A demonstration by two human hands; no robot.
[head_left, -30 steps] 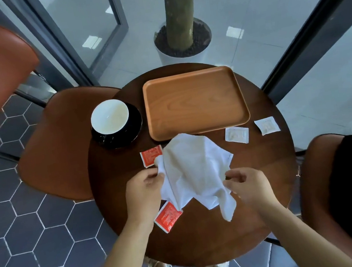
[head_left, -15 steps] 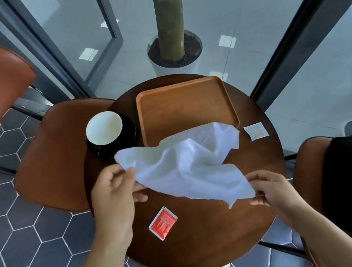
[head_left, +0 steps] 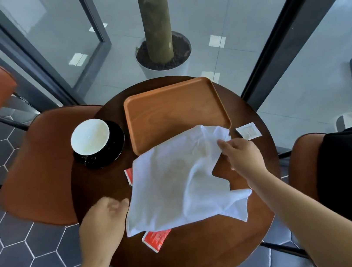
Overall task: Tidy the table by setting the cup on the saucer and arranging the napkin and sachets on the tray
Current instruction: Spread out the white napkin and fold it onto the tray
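- One napkin (head_left: 178,183) spread on the table (head_left: 190,264), far corner over the tray (head_left: 168,116) rim; right hand (head_left: 242,157) pinches that corner; left hand (head_left: 103,222) beside near edge, grip unclear.
- Cup (head_left: 90,137) on saucer (head_left: 115,147); a sweeping cloth could clip it.
- Red sachets (head_left: 156,239) half under napkin; a lift may flick them off.

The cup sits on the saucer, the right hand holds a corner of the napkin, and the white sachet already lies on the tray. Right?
Not quite. In the head view the white sachet lies on the table, just right of the tray, not on it. The cup does sit on the saucer, and the right hand does pinch a corner of the napkin.
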